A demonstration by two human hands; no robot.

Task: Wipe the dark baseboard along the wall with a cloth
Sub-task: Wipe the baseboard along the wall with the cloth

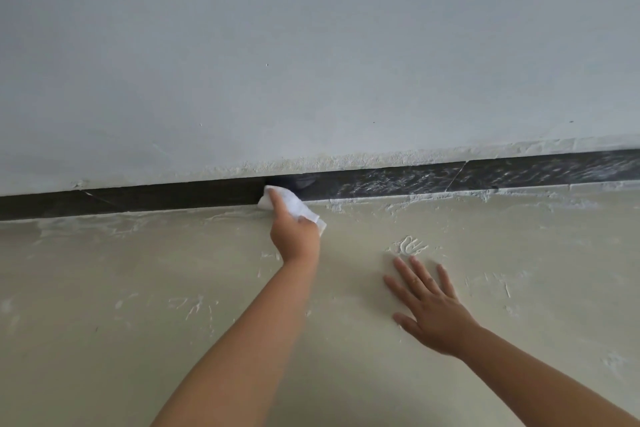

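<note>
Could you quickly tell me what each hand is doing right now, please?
Left hand: grips the white cloth against the dark baseboard.
Right hand: open, flat on the floor.

We are seeing the baseboard (pixel 194 196) running out of view at both side edges, and the white cloth (pixel 294 206) is covering a short stretch of it. Our left hand (pixel 294 232) is hiding part of the cloth and its own fingertips, while both forearms are being cut off by the bottom and right edges.
</note>
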